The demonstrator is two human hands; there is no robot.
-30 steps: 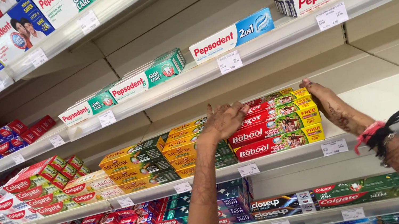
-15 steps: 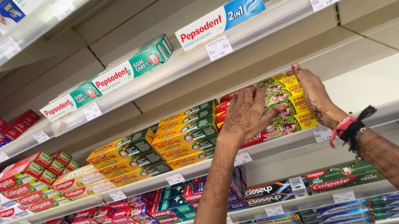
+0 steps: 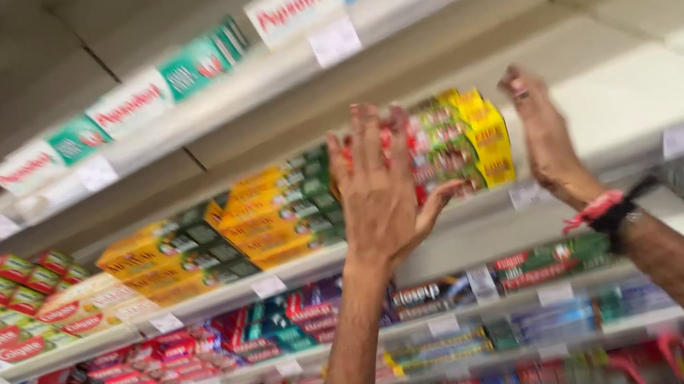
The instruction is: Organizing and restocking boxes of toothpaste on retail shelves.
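Far left on the shelf [image 3: 221,297], red and white toothpaste boxes [image 3: 1,314] lie stacked, then yellow and green boxes [image 3: 220,235], faces outward so shoppers can see them. The left hand [image 3: 378,186] is spread wide, palm flat against the front of the red, green and yellow stack [image 3: 454,141], while the right hand [image 3: 546,139], fingers straight and open, stands at its right end, bracketing the pile to square it. Blur hides finer contact.

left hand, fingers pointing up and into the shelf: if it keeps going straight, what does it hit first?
Most likely the stack of red, green and yellow cardboard toothpaste boxes: the left hand already overlaps its left end. The frame is blurred, so contact cannot be told.
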